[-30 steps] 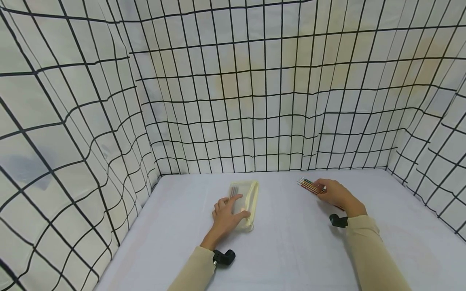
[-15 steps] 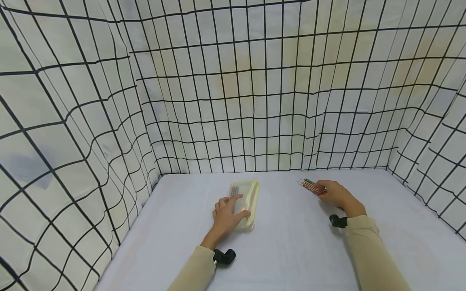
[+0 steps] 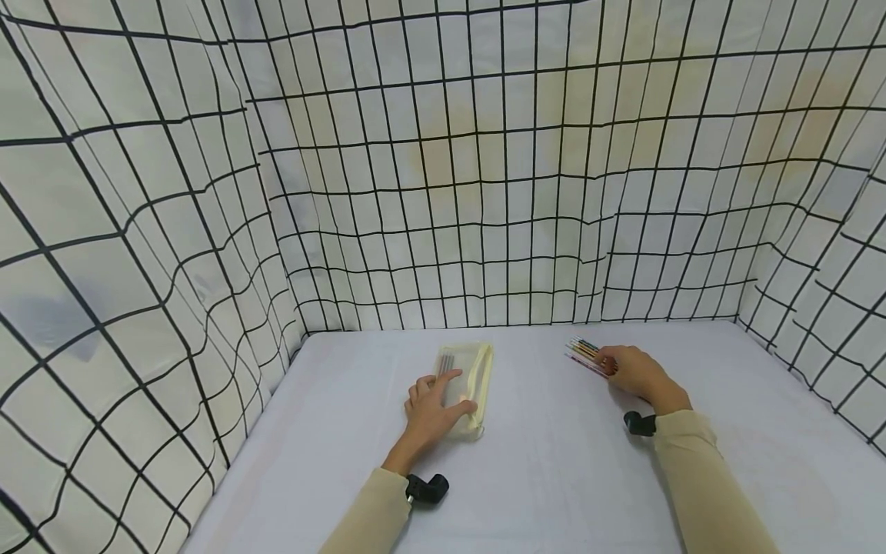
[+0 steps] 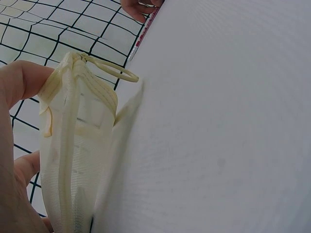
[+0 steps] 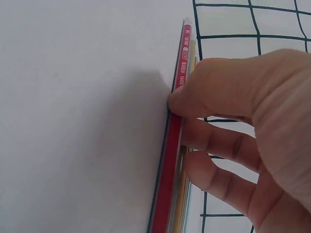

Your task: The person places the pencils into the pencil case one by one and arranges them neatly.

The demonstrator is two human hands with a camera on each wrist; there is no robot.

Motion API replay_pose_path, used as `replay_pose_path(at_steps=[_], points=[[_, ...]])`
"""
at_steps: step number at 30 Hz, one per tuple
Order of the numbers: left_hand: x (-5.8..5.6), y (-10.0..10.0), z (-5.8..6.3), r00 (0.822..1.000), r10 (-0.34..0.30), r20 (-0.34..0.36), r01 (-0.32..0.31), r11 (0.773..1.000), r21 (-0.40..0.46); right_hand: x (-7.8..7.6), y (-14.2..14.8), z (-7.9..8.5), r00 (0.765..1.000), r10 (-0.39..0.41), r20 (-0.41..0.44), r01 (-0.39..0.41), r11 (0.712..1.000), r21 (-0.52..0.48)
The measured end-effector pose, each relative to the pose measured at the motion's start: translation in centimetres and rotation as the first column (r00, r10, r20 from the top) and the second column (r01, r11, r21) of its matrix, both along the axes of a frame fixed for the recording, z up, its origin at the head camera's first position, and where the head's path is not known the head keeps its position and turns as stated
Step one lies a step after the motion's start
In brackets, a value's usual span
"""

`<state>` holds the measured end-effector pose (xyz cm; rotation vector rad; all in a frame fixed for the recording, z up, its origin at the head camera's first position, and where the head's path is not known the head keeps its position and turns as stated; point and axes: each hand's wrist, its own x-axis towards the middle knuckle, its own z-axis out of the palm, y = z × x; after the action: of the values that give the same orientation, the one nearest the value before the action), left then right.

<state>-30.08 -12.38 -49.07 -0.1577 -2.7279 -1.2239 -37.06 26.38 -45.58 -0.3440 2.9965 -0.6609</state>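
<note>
A see-through mesh pencil pouch with a cream zip edge lies on the table. My left hand rests over it, fingers spread and thumb near the zip. In the left wrist view the thumb touches the top corner of the pouch, beside a cord loop. Several slim grey sticks show at its far end. To the right, my right hand pinches a red pencil with printed lettering. Other pencils in several colours lie alongside, partly hidden by the fingers.
White cloth covers the table. A black grid net over pale fabric stands along the back and both sides. Each wrist carries a small black camera mount, one on the left and one on the right.
My right hand has shifted slightly left, and the red pencil now stands a little apart from the other pencils' ends. The left hand and pouch have stayed put.
</note>
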Motion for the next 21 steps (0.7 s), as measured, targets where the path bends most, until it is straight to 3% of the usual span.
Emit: replay_pose_path(at_steps=[14,21], points=[[0.1,0.0,-0.1,1.0,-0.007,-0.002,0.007,1.0,0.002,-0.5,-0.1,0.0,0.999,0.0,-0.039,0.002,0.999,0.049],[0.0,0.0,-0.1,1.0,-0.002,-0.003,0.002,1.0,0.001,-0.4,0.0,0.7,0.998,0.009,-0.067,-0.011,1.0,-0.025]])
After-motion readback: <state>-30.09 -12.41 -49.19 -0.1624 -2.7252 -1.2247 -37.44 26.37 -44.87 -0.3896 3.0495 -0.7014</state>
